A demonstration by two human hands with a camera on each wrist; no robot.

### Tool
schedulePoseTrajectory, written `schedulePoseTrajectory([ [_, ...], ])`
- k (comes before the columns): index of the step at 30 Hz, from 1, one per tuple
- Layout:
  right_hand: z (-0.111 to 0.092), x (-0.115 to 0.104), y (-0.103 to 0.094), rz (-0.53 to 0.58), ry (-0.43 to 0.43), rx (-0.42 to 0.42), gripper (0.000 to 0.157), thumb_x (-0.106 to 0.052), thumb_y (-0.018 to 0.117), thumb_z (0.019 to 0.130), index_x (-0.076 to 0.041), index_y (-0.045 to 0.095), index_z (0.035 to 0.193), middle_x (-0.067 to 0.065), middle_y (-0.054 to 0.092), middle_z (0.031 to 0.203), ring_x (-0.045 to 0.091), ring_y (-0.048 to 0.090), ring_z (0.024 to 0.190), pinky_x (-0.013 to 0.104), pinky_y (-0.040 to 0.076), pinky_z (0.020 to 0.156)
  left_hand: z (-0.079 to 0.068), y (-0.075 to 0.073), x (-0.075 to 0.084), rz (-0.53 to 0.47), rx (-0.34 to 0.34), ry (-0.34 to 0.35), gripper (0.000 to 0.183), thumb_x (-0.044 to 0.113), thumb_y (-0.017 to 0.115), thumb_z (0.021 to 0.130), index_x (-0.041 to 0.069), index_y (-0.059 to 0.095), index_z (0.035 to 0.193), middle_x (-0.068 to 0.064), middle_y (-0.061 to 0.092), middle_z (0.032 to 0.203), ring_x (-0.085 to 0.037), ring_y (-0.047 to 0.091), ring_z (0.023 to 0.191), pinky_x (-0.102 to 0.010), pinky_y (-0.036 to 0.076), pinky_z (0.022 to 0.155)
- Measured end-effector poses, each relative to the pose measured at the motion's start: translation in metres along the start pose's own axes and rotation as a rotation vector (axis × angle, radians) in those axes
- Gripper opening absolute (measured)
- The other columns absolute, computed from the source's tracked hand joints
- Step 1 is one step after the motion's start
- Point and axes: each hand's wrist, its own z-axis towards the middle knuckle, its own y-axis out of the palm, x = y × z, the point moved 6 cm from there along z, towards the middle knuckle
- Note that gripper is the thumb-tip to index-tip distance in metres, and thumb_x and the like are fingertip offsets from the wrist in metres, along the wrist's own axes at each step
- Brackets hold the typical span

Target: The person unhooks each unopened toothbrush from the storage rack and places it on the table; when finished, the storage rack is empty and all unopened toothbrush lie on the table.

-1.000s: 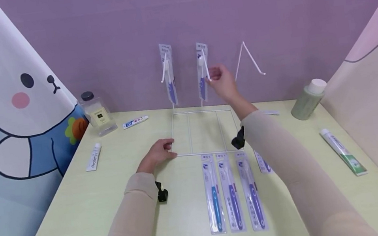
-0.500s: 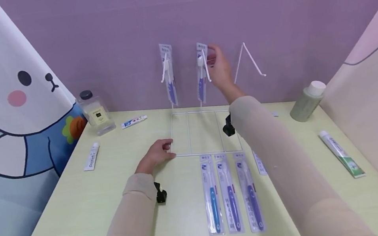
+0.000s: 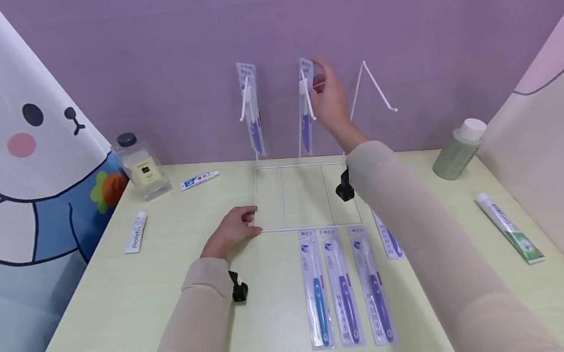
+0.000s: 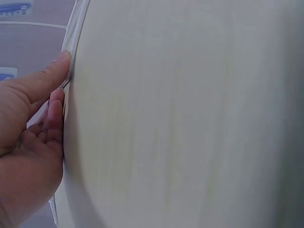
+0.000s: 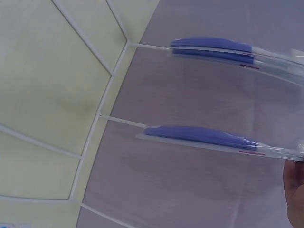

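My left hand [image 3: 232, 227] holds the front left corner of the white wire display rack [image 3: 274, 231], thumb and fingers pinching the wire [image 4: 76, 45] in the left wrist view. Up at the middle hook, my right hand [image 3: 330, 101] pinches the upper right edge of a packaged purple toothbrush [image 3: 305, 125]. Its fingertips are mostly out of the right wrist view. Packaged purple toothbrushes [image 5: 211, 45] hang on the left hook; the right hook [image 3: 380, 93] is bare. In front of the rack lie a packaged blue toothbrush [image 3: 322, 313] and two packaged purple ones [image 3: 350, 310].
Another toothbrush pack [image 3: 386, 238] lies partly under my right sleeve. At left are a clear bottle [image 3: 144, 170], a small tube [image 3: 199, 180] and a white tube [image 3: 135, 233]. A green bottle [image 3: 455, 156] and a toothpaste tube [image 3: 510, 228] lie right. A purple backdrop [image 3: 180, 52] rises behind.
My right hand has risen from the pack's lower edge to its top edge. The pack on the middle hook has shifted slightly right. My left hand keeps its place on the rack.
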Motion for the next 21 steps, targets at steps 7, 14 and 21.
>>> schedulePoseTrajectory([
  [7, -0.015, 0.002, -0.023, 0.043, 0.063, -0.009, 0.061, 0.007, 0.056, 0.082, -0.025, 0.041, 0.132, 0.009, 0.055, 0.098, 0.018, 0.056, 0.087, 0.024, 0.048, 0.074, 0.0, -0.001, -0.002, 0.011, 0.008, -0.014, 0.06, 0.003, 0.07, 0.077, 0.004, 0.045, 0.131, -0.009, 0.05, 0.108, -0.022, 0.044, 0.1, -0.034, 0.037, 0.09],
  [14, -0.055, 0.02, -0.024, 0.353, 0.145, -0.113, 0.067, 0.017, 0.057, 0.077, -0.012, 0.038, 0.133, 0.016, 0.054, 0.097, 0.026, 0.056, 0.084, 0.039, 0.051, 0.072, 0.003, -0.003, -0.006, 0.015, 0.011, -0.007, 0.059, 0.004, 0.07, 0.077, 0.005, 0.045, 0.131, -0.008, 0.049, 0.108, -0.022, 0.044, 0.1, -0.034, 0.037, 0.091],
  [21, -0.1, 0.044, -0.016, 0.522, 0.281, -0.225, 0.069, 0.02, 0.055, 0.076, -0.008, 0.034, 0.135, 0.019, 0.052, 0.095, 0.026, 0.058, 0.078, 0.04, 0.052, 0.07, 0.004, 0.0, -0.006, 0.012, 0.001, 0.009, 0.061, 0.005, 0.071, 0.076, 0.005, 0.044, 0.132, -0.008, 0.05, 0.108, -0.023, 0.044, 0.101, -0.035, 0.036, 0.092],
])
